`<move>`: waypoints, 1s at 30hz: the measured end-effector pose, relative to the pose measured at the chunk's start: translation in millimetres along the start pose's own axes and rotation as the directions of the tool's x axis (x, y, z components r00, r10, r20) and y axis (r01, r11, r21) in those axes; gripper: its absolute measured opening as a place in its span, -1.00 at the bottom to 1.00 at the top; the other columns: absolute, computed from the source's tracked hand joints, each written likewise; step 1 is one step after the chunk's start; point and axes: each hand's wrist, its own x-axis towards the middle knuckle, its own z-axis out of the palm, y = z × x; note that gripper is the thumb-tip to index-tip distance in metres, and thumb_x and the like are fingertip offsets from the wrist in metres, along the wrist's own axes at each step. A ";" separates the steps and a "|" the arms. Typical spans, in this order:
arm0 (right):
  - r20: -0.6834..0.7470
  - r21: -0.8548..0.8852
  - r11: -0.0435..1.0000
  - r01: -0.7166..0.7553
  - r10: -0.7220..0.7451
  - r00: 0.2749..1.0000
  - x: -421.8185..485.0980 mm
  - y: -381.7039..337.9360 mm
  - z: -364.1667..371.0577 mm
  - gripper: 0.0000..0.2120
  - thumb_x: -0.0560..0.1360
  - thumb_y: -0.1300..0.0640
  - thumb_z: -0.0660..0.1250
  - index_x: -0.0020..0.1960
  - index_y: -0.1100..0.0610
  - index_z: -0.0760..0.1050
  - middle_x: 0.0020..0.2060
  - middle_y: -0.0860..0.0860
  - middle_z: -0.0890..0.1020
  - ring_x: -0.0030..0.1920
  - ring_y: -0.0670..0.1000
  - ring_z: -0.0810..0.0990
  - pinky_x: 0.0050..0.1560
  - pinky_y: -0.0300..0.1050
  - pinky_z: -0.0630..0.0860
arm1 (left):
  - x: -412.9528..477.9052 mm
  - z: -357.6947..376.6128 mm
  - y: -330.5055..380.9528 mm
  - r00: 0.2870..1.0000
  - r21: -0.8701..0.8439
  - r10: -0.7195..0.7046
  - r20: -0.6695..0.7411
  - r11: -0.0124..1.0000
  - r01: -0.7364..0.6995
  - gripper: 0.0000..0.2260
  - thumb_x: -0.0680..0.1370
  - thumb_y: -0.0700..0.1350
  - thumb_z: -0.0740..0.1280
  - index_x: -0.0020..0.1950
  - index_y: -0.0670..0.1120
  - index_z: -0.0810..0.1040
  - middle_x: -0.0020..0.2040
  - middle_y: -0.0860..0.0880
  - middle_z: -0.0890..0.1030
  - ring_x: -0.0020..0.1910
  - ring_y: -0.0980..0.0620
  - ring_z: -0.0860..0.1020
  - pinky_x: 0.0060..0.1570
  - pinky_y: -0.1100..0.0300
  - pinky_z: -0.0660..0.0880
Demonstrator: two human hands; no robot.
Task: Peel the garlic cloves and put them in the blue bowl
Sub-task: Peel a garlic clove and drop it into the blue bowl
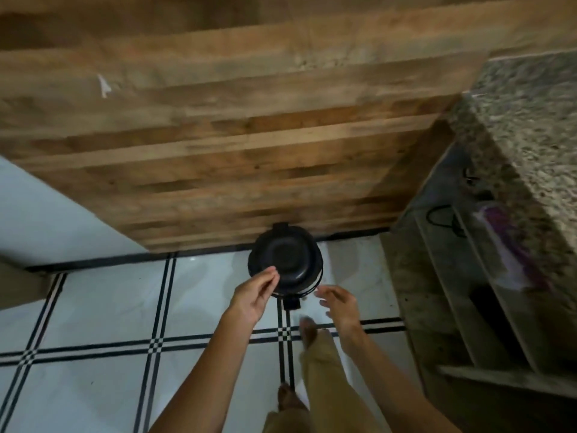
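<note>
Underfoot, white floor tiles (103, 310) with black checked lines spread beneath both hands. Just beyond the loose, empty left hand (254, 295) and the spread, empty right hand (338, 303) stands a black lidded pedal bin (285, 260) against wood-look wall tiling (234, 135). Granite counter (524, 126) and shelves (468, 292) lie rightward. Garlic and blue bowl are out of sight.

black pedal bin (285, 264) stands on tiled floor (93, 307).
</note>
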 end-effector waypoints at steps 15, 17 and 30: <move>0.158 0.211 0.847 -0.489 0.464 0.872 162.1 25.7 90.2 -0.69 0.54 0.21 0.26 0.24 0.32 0.44 0.10 0.16 0.59 0.07 0.10 0.51 -0.03 -0.07 0.48 | 197.4 -21.9 -15.5 0.994 0.072 -0.096 -0.060 0.992 0.100 -0.69 0.58 -0.38 0.15 0.32 -0.35 0.37 0.32 -0.28 0.45 0.25 -0.11 0.49 -0.20 0.34 0.57; 0.194 0.324 0.817 -0.477 0.436 0.879 188.9 39.3 96.8 -0.66 0.57 0.22 0.19 0.30 0.34 0.38 0.08 0.16 0.55 0.08 0.11 0.47 -0.10 -0.19 0.42 | 232.1 -23.8 -26.9 0.990 0.081 -0.072 -0.118 0.993 0.082 -0.63 0.58 -0.42 0.09 0.39 -0.35 0.28 0.40 -0.29 0.36 0.26 -0.08 0.46 -0.21 0.36 0.54; 0.227 0.266 0.851 -0.452 0.401 0.888 290.0 86.4 122.9 -0.63 0.64 0.09 0.03 0.40 0.15 0.31 0.39 0.04 0.37 0.40 0.05 0.29 0.32 0.00 0.27 | 345.9 -27.5 -39.4 0.973 0.362 0.037 -0.226 0.931 0.049 -0.75 0.56 -0.32 0.25 0.23 -0.20 0.53 0.26 -0.19 0.53 0.06 -0.01 0.47 0.03 0.18 0.37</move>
